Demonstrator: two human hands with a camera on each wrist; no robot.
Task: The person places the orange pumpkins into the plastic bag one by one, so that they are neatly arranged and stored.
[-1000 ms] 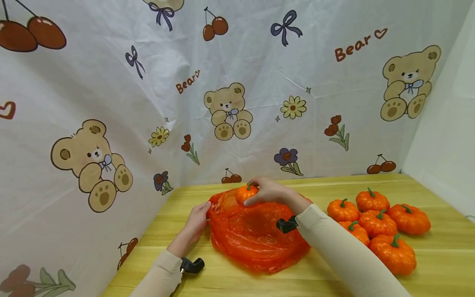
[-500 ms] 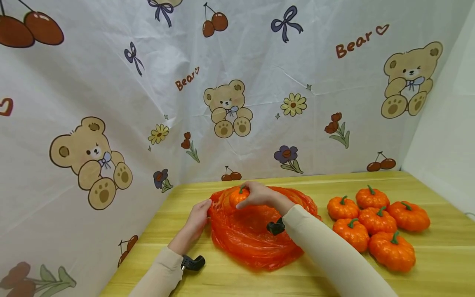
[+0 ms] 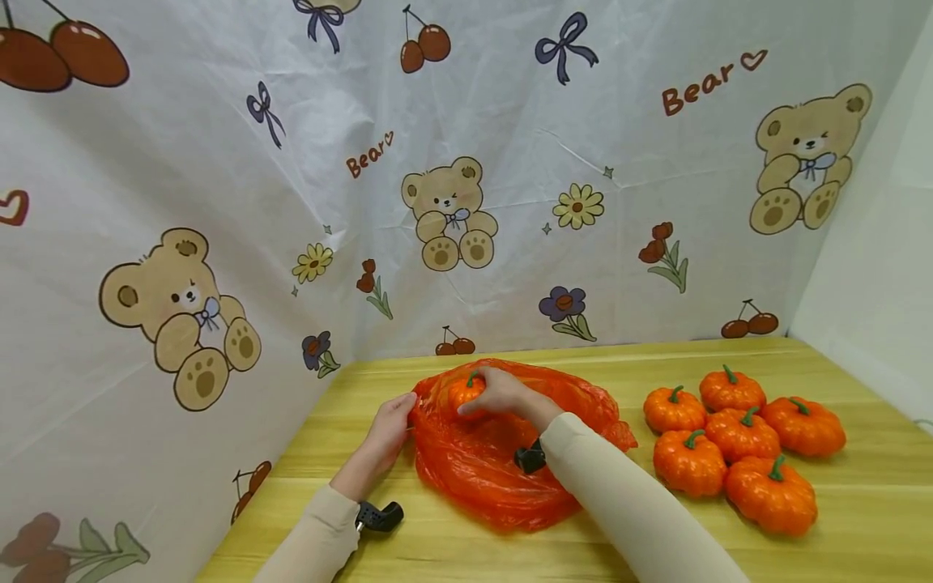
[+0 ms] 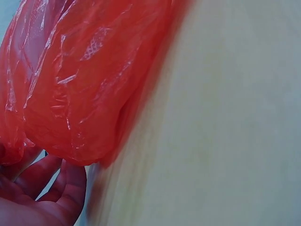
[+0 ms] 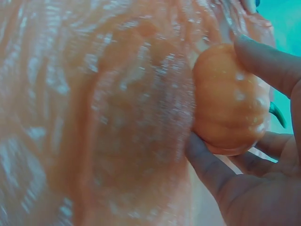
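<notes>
A translucent red-orange plastic bag [image 3: 503, 478] lies spread on the table with its mouth facing up. My left hand [image 3: 388, 427] pinches the bag's left rim between thumb and fingers; in the left wrist view the fingers [image 4: 70, 190] curl at the film's edge. My right hand [image 3: 503, 394] grips a small orange pumpkin [image 3: 465, 393] with a green stem, inside the bag's mouth near its left side. In the right wrist view the thumb and fingers span the pumpkin [image 5: 230, 103], with the bag's film right beside it.
Several more orange pumpkins [image 3: 742, 437] stand grouped on the wooden table [image 3: 867, 518] to the right of the bag. A patterned white cloth [image 3: 510, 121] with bears hangs behind and to the left. A plain white wall [image 3: 875, 267] bounds the right side.
My right hand has moved left and lower with the pumpkin, further into the bag's mouth. The bag's right side has come into fuller view. My left hand stays at the rim.
</notes>
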